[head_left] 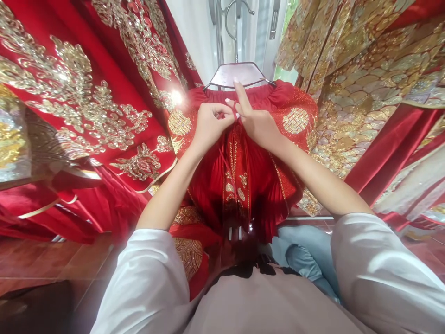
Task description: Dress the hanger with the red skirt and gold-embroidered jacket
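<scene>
A red pleated skirt point(205, 185) with gold embroidery hangs by its gathered waistband point(255, 94) from a metal clip hanger point(237, 62). At the front of the waist, my left hand point(212, 121) is closed in a pinch on a thin red cord point(225, 158). Close beside it, my right hand point(259, 124) also has its thumb and fingers closed on the cord, while one finger points upward. The fingertips of both hands almost meet, and they partly hide the cord between them. Loose cord hangs down over the skirt's front panel point(238, 171).
On the left hangs a red garment point(100, 106) with thick gold beading. A gold scale-patterned garment point(365, 93) hangs on the right. Behind the hanger are a pale curtain point(194, 32) and a door frame point(266, 46). Below lies a reddish tiled floor point(93, 264).
</scene>
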`<state>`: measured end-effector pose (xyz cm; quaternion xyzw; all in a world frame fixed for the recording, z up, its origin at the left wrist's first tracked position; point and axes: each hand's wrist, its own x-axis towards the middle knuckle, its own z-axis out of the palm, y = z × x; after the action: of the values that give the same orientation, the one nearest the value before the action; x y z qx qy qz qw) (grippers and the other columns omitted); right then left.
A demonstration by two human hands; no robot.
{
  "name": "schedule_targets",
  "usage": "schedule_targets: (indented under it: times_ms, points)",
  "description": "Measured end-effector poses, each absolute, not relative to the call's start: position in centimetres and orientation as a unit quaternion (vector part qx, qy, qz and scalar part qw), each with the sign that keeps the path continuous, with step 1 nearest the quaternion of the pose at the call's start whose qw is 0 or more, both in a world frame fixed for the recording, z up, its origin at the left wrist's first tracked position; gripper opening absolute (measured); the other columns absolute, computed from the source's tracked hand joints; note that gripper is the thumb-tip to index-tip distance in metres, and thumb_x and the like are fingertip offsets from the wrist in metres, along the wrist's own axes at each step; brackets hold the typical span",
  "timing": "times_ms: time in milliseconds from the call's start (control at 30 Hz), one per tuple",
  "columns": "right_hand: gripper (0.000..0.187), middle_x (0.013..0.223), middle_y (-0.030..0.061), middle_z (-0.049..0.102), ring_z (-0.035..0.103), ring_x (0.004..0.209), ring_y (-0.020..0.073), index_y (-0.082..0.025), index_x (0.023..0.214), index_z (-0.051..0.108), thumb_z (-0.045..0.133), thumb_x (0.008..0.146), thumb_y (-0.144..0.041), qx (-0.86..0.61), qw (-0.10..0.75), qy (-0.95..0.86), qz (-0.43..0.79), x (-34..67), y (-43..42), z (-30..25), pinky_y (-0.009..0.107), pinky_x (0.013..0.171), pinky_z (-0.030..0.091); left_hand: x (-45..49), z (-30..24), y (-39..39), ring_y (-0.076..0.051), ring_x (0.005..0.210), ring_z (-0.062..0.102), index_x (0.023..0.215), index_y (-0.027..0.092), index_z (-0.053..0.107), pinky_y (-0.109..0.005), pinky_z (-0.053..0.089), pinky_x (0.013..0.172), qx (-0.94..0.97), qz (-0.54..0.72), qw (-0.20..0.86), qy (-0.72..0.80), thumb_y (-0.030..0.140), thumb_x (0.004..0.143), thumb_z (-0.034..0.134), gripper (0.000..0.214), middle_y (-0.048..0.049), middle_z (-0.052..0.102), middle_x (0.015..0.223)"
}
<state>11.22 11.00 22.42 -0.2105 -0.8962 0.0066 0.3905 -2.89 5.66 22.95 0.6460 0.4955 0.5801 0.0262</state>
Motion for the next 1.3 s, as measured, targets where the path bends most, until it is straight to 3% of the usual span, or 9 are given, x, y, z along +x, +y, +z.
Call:
schedule_targets:
  times_ms: [233,467,667,767,867,967,1067,1200,1300]
  points:
    - [0.051,0.093,0.004,0.067,0.065,0.086,0.0172,-0.019,0.143,0.033,0.038,0.094,-0.032,-0.235,0.393,-0.889,-0.007,11.4,11.7,21.8,0.025,0.081,0.047,-3.1,22.2,6.5,-0.015,0.067,0.051,0.056,0.018,0.05,-0.027,0.041,0.063,0.681,0.523,-0.005,0.513,0.007,0.068,0.061,0.019,0.0007,0.045,0.054]
    - [0.064,0.089,0.0048,0.066,0.062,0.083,0.0198,-0.02,0.148,0.026,0.042,0.086,-0.023,-0.255,0.42,-0.871,0.018,10.9,11.1,21.9,0.033,0.087,0.046,-2.6,22.1,5.6,-0.023,0.092,0.053,0.068,0.02,0.053,-0.039,0.043,0.08,0.661,0.477,-0.137,0.563,0.015,0.077,0.059,0.012,-0.0073,0.055,0.088]
    - [0.062,0.086,0.009,0.064,0.061,0.087,0.0247,-0.015,0.14,0.041,0.044,0.078,-0.016,-0.298,0.45,-0.842,0.01,11.2,12.1,22.4,0.041,0.088,0.045,-4.0,22.2,3.7,-0.026,0.1,0.051,0.069,0.02,0.05,-0.043,0.039,0.086,0.628,0.454,-0.17,0.608,0.013,0.077,0.058,0.014,-0.0082,0.054,0.089]
    - [0.054,0.082,0.007,0.063,0.06,0.081,0.0222,-0.016,0.131,0.05,0.048,0.077,-0.016,-0.288,0.474,-0.828,0.077,11.5,13.1,22.7,0.038,0.082,0.048,-4.1,21.9,3.7,-0.022,0.091,0.054,0.067,0.02,0.047,-0.038,0.041,0.081,0.617,0.497,-0.13,0.596,0.014,0.076,0.058,0.016,-0.0057,0.055,0.08]
    - [0.048,0.078,0.0026,0.062,0.058,0.069,0.0158,-0.017,0.124,0.053,0.054,0.076,-0.018,-0.232,0.505,-0.793,0.249,11.6,13.7,23.2,0.028,0.065,0.048,-3.7,21.8,4.8,-0.015,0.074,0.056,0.065,0.019,0.044,-0.029,0.044,0.068,0.605,0.576,-0.025,0.549,0.017,0.078,0.057,0.018,-0.002,0.053,0.07]
    - [0.04,0.07,-0.0019,0.059,0.049,0.054,0.0092,-0.019,0.113,0.056,0.058,0.073,-0.017,-0.186,0.49,-0.74,0.422,11.9,13.7,23.8,0.02,0.047,0.038,-3.5,22.0,5.8,-0.01,0.056,0.051,0.065,0.019,0.043,-0.022,0.04,0.055,0.568,0.638,0.084,0.512,0.021,0.082,0.053,0.02,0.0019,0.046,0.057]
    - [0.031,0.062,-0.005,0.052,0.036,0.043,0.005,-0.018,0.102,0.055,0.057,0.072,-0.013,-0.184,0.453,-0.69,0.535,12.4,13.2,24.3,0.017,0.04,0.028,-3.7,22.7,5.7,-0.008,0.044,0.042,0.065,0.019,0.042,-0.019,0.035,0.047,0.54,0.647,0.166,0.512,0.024,0.084,0.054,0.023,0.0055,0.036,0.048]
    - [0.023,0.054,-0.0074,0.044,0.029,0.039,0.0039,-0.018,0.094,0.053,0.054,0.073,-0.01,-0.196,0.413,-0.674,0.58,13.2,12.5,24.7,0.015,0.037,0.025,-4.1,23.5,4.5,-0.005,0.037,0.031,0.062,0.019,0.039,-0.018,0.027,0.039,0.53,0.615,0.245,0.53,0.026,0.086,0.053,0.029,0.006,0.034,0.049]
    - [0.022,0.055,-0.0078,0.044,0.036,0.042,0.0045,-0.017,0.093,0.053,0.055,0.072,-0.009,-0.171,0.42,-0.68,0.576,13.3,12.1,24.7,0.015,0.042,0.033,-4.3,23.6,3.8,-0.003,0.036,0.024,0.063,0.019,0.038,-0.016,0.023,0.037,0.552,0.58,0.261,0.539,0.025,0.089,0.048,0.028,0.0061,0.035,0.051]
